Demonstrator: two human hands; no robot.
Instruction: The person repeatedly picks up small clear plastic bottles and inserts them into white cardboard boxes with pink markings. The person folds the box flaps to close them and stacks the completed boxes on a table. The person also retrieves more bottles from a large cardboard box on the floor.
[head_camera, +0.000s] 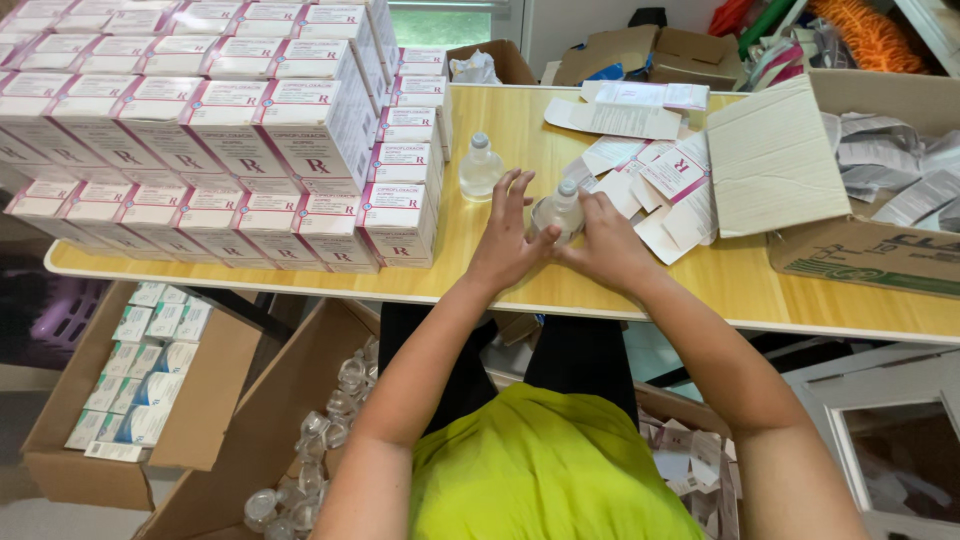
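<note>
Cartons fill most of the scene. Below the desk at the left, an open brown cardboard box holds rows of small pale blue-and-white packets, standing upright and packed tight. Next to it a second open carton is heaped with clear plastic bottles lying loosely on each other. At the right end of the desk a large corrugated box with its flap raised holds crumpled grey-white sheets. More brown boxes stand at the far edge.

Both hands meet near the middle of the yellow wooden desk, around a small clear bottle with a pale cap, which stands upright on the desk top. Left hand is spread, fingers fanned out and pointing away from the person, its thumb side against the bottle. Right hand is curled about the bottle from the right, fingers closing on its body. A second bottle of the same kind stands alone a little farther back and to the left, apart from both hands.

Stacked at the left of the desk is a wall of white-and-pink folded cardboard medicine boxes, glossy, rectangular, several layers high. Just right of the hands lie flattened, unfolded white-and-pink carton blanks in a loose pile, thin and flat.
</note>
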